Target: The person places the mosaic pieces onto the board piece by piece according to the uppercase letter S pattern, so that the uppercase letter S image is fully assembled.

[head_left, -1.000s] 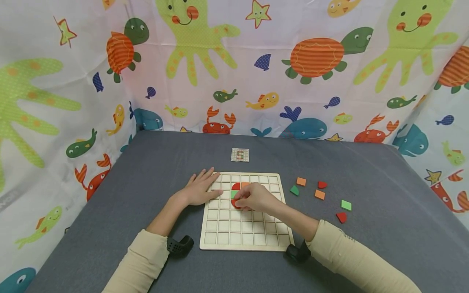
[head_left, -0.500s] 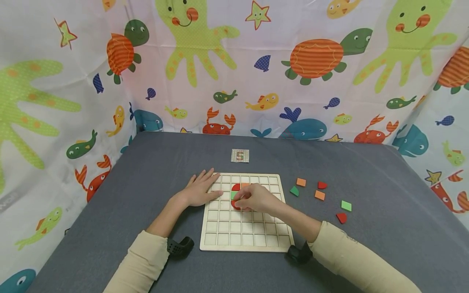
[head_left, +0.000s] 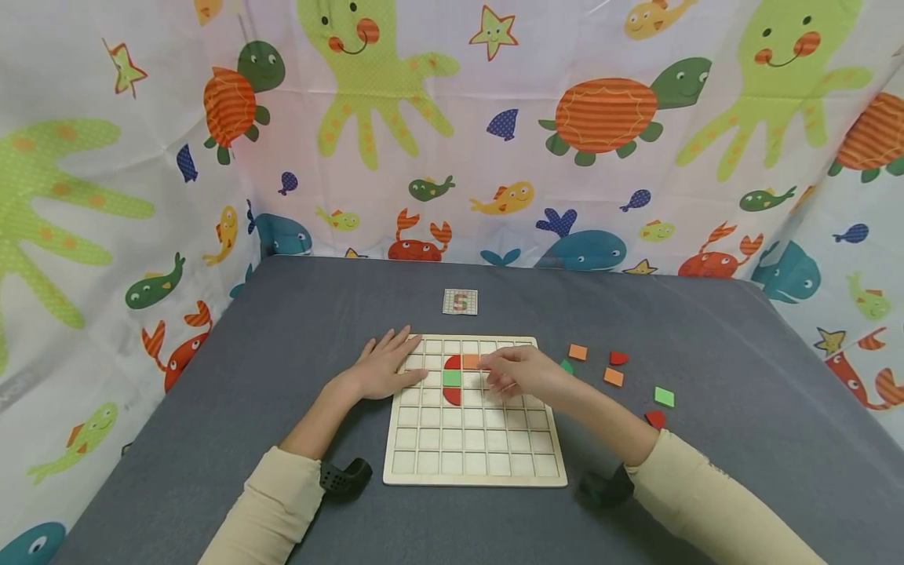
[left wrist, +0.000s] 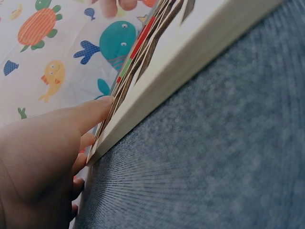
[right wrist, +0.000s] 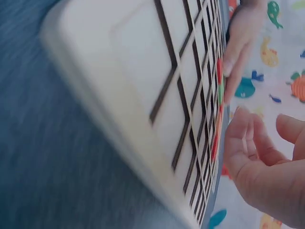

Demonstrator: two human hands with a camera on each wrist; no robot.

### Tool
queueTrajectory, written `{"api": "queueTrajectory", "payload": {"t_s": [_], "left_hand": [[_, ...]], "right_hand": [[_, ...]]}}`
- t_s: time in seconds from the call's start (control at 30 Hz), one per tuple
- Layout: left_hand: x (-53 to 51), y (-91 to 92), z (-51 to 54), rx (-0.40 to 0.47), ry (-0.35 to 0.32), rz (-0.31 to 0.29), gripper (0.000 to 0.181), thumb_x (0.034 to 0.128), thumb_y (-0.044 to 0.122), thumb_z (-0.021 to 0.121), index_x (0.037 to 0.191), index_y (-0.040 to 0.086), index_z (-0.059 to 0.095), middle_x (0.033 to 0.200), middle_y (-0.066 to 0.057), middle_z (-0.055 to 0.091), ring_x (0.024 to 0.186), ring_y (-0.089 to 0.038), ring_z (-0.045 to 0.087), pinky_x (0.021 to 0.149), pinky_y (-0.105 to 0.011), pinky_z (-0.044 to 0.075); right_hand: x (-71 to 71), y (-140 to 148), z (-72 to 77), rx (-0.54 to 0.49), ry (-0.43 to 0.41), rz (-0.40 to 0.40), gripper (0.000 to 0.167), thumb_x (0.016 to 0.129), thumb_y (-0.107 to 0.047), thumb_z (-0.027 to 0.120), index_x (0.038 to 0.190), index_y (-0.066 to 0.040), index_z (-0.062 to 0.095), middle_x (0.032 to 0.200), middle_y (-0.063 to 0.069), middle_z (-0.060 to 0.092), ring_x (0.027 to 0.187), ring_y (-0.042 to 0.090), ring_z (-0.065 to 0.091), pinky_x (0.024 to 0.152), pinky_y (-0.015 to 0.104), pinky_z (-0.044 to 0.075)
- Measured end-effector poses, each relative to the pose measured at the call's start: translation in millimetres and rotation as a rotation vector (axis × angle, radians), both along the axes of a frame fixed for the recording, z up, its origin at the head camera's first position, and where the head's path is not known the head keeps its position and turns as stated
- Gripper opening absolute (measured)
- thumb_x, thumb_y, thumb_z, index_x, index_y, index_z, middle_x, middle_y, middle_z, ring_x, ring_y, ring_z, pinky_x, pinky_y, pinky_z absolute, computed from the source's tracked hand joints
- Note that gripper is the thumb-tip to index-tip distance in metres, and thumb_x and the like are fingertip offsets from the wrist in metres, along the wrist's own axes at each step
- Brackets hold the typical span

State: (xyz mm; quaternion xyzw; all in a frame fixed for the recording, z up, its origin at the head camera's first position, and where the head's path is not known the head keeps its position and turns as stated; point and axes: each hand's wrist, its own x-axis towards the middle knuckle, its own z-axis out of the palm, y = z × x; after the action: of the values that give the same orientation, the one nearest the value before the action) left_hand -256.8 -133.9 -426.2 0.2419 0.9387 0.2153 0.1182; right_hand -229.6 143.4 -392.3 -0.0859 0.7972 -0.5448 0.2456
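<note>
On the wooden grid board (head_left: 475,463) my left hand (head_left: 381,369) lies spread over the upper left edge, its thumb on the squares; the left wrist view shows this hand (left wrist: 43,157) against the board's rim. My right hand (head_left: 530,373) hovers above the upper right squares, fingers loosely bent, and in the right wrist view it (right wrist: 271,167) holds nothing. In the grid sit a red piece (head_left: 453,362), an orange square (head_left: 470,362) beside it, a green square (head_left: 451,378) below and a lower red piece (head_left: 452,396). Another red piece (right wrist: 214,147) shows near my right fingers.
Right of the board lie orange squares (head_left: 577,352), red pieces (head_left: 618,359), a light green square (head_left: 664,397) and a darker green piece (head_left: 567,366) partly behind my right hand. A small pattern card (head_left: 461,302) lies beyond the board.
My right hand has let go of the lower red piece and moved right, uncovering it and the green square. My left hand has stayed in place.
</note>
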Motion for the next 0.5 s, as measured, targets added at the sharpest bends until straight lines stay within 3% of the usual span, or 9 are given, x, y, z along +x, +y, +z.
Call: {"api": "queueTrajectory", "payload": {"t_s": [0.3,0.5], "left_hand": [[1.7,-1.2,0.4,0.008,0.003,-0.003,0.071,0.0975,0.046,0.049,0.152,0.008,0.024,0.157,-0.018,0.012,0.142,-0.039,0.004,0.108,-0.061,0.001],[1.6,-0.4,0.2,0.005,0.009,-0.001,0.071,0.0976,0.046,0.048,0.152,0.008,0.024,0.156,-0.018,0.012,0.142,-0.039,0.005,0.109,-0.060,0.002]], "right_hand": [[-4.4,33,10.9,-0.047,-0.046,-0.022,0.055,0.101,-0.041,0.046,0.129,0.005,0.054,0.105,0.015,0.060,0.095,0.025,0.058,0.083,0.034,0.051],[-5.7,48,12.4,-0.062,-0.054,-0.052,0.053,0.104,-0.038,0.040,0.133,0.005,0.050,0.112,0.019,0.059,0.104,0.031,0.057,0.087,0.036,0.049]]}}
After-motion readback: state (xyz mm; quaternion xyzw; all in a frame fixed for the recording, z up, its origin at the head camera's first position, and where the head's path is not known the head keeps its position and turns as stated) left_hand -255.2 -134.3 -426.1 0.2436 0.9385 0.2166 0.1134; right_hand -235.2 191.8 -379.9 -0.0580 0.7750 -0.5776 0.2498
